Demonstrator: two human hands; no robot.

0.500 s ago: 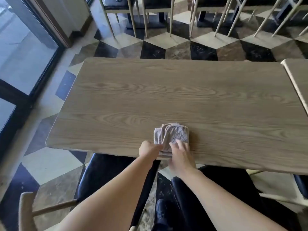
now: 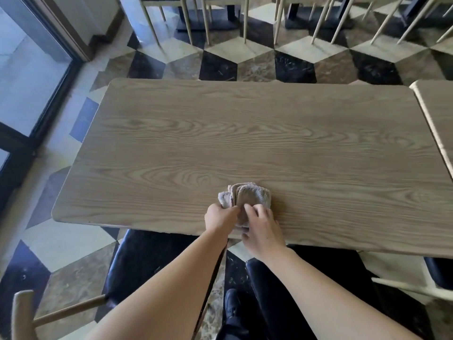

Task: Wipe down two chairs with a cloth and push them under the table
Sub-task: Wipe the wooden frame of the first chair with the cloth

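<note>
At the near edge of the wooden table (image 2: 245,133), above two black-seated chairs (image 2: 147,263) not yet wiped, we judge we are picking up the folded grey cloth (image 2: 252,196): left hand (image 2: 219,217) pinches its left corner, right hand (image 2: 262,231) seemingly curls on it; next, lift it toward a seat.

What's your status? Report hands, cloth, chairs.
Left hand and right hand both grip the folded cloth at the table's near edge. Two black chairs below, not yet wiped. Nothing obstructing.
</note>
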